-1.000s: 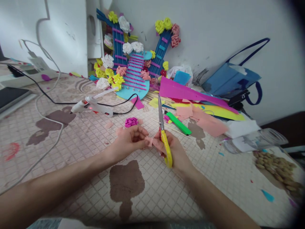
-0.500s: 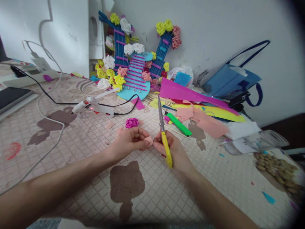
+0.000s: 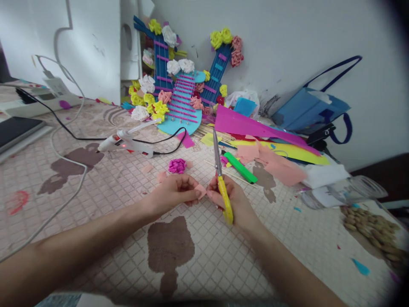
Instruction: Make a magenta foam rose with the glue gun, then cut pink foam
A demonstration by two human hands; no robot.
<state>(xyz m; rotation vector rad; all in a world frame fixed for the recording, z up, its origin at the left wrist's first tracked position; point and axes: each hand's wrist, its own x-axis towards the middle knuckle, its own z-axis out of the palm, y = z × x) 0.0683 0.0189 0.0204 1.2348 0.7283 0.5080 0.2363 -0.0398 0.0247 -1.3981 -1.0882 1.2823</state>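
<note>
Between my two hands is a small pink paper piece (image 3: 201,191). My left hand (image 3: 180,190) pinches it from the left. My right hand (image 3: 231,198) holds scissors (image 3: 224,194) with yellow handles, blades pointing away and up, while its thumb and finger meet at the paper's right edge. Just beyond my left hand a purple crumpled paper flower (image 3: 177,166) lies on the patterned tablecloth (image 3: 121,238), with small pink scraps (image 3: 161,176) beside it.
A white glue gun (image 3: 126,144) with a lit red light lies at the left, its black cord looping right. A green cutter (image 3: 240,167), sticks and coloured paper (image 3: 262,130) lie to the right. Behind stands a flower-decorated blue craft (image 3: 182,100). Nuts (image 3: 372,232) lie far right.
Both hands have shifted very slightly right, and the pink paper piece is tilted more upright between the fingers. The scissors stay in my right hand.
</note>
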